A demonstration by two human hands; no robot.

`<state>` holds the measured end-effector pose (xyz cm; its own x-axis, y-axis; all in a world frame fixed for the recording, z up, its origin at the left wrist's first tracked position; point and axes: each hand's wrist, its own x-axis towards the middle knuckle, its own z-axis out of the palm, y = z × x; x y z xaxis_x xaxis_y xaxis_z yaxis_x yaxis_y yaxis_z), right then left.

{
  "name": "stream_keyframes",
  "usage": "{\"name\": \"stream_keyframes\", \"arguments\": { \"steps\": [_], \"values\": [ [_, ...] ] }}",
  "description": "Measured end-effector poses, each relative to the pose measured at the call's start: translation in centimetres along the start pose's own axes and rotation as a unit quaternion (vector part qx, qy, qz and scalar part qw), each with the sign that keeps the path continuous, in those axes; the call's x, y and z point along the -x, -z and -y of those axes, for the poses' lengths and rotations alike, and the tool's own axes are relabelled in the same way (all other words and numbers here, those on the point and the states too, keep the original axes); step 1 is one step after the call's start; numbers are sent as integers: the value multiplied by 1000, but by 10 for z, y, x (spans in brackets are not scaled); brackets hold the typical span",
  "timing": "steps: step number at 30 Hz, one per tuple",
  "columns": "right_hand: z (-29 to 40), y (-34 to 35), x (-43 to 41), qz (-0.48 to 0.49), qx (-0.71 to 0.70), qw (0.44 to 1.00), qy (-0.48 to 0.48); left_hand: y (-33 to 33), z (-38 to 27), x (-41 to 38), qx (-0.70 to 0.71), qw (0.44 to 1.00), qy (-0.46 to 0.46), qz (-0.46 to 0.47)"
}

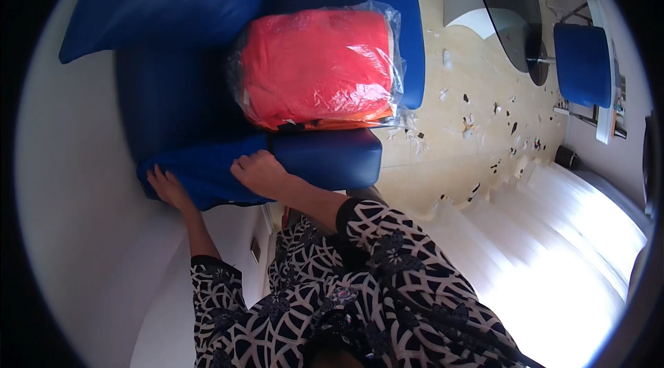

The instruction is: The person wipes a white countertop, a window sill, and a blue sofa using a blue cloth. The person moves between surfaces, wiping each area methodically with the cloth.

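Note:
A blue cloth (207, 160) lies draped over the near armrest of a blue leather-like sofa (332, 160). My left hand (168, 189) rests on the left part of the cloth, fingers spread over its surface. At the right part of the cloth, my right hand (262, 175) is curled, with its fingertips bent onto the fabric; the edge there is gathered by the hand. Beyond the armrest, a stack of folded red and orange cloth in a clear plastic bag (319, 64) sits on the seat.
Scraps of black and white material (468, 127) litter the beige tiled floor (415, 158). A dark glass table (511, 10) and a blue chair (582, 64) stand on the right. White curtains (519, 233) hang at the lower right. A white wall (78, 160) borders the sofa on the left.

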<state>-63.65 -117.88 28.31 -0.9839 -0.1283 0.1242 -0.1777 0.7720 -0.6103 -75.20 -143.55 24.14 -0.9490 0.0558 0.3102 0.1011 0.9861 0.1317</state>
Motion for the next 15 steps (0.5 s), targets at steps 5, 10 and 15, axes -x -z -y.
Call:
{"name": "stream_keyframes", "arguments": {
  "steps": [5, 10, 15],
  "values": [
    [-22, 36, 42, -4, -8, 1000, -28, 22, -72, 59, -123, 990, -60, 26],
    [-63, 83, 108, -20, 18, 999, -45, 59, -149, 124, 13, 992, -79, 94],
    [-104, 127, 178, -71, 18, 993, -95, 91, -224, 168, 56, 967, -115, 221]
  ]
}}
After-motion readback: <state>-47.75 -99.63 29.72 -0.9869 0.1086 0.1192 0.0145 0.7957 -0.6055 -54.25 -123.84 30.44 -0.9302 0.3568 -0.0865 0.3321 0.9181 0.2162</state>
